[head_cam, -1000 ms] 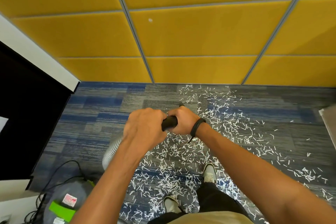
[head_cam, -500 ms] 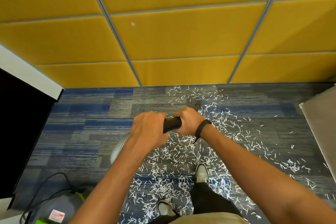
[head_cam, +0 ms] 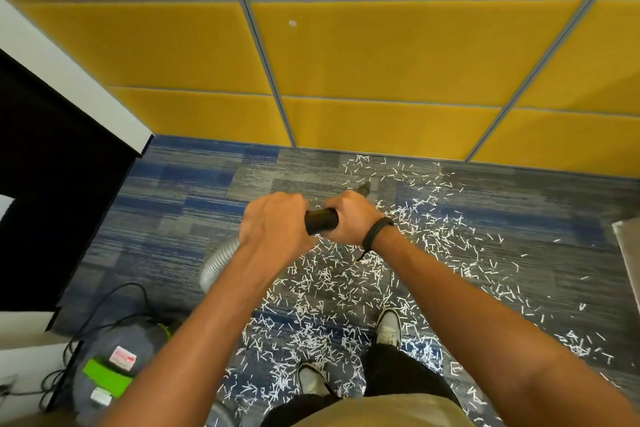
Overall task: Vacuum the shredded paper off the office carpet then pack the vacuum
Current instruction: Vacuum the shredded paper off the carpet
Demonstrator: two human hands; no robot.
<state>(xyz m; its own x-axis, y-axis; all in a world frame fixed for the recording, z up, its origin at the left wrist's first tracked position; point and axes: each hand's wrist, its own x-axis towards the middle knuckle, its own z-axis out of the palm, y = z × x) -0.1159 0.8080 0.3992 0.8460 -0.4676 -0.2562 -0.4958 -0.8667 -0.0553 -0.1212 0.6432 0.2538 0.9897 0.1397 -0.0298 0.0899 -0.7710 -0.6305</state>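
Shredded paper [head_cam: 346, 288] is scattered thickly over the blue-grey carpet [head_cam: 194, 218], from the foot of the yellow panelled wall [head_cam: 381, 62] back to and around the two shoes near the lower edge. The black vacuum wand [head_cam: 321, 220] is held above the middle of the mess, its nozzle tip [head_cam: 363, 188] just showing beyond the knuckles, close to the wall. The left hand [head_cam: 273, 224] is wrapped round the wand's near end, fingers curled under, where the ribbed grey hose [head_cam: 220, 262] joins; the right hand [head_cam: 351, 218] is closed round it just ahead, fingers curled out of sight beneath. The wand is judged stiff and light, best steered by this two-handed grip, with the rear hand taking the drag of the springy hose. The paper strips are judged feather-light and easily scattered. The grey canister [head_cam: 114, 364] sits at lower left with a tangled black cord [head_cam: 104, 302] beside it; for packing, it is probably best lifted by its body.
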